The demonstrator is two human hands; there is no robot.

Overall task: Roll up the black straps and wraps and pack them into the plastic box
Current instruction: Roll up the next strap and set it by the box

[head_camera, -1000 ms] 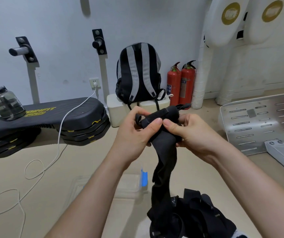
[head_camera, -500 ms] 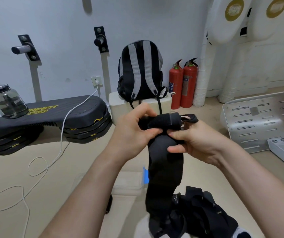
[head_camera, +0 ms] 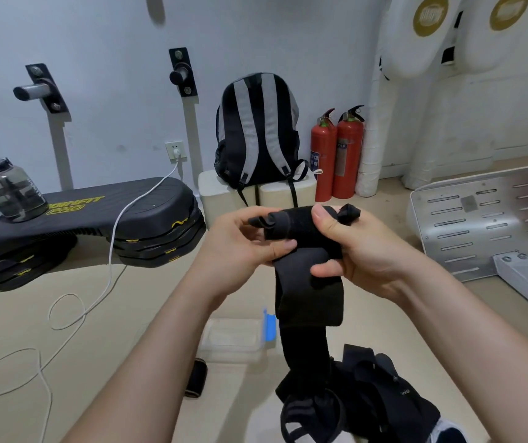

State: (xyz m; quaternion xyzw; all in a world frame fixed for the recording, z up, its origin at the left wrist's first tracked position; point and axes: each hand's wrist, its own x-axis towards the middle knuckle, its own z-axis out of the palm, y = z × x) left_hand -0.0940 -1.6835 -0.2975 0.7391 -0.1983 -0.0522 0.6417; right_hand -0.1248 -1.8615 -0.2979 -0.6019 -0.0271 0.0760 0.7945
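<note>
Fingers of L hand and R hand curl round the black wrap, pinching its rolled part at both ends. Vs 1 s ago the roll's thicker and lies level, w/ less tail hanging toward the pile of straps below. Rolling looks abt halfway, I'd say; the plastic box sits on the floor under the hands, not yet needed

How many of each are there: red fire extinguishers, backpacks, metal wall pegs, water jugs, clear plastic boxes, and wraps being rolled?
Red fire extinguishers: 2
Backpack: 1
Metal wall pegs: 2
Water jug: 1
Clear plastic box: 1
Black wrap being rolled: 1
Total: 8
</note>
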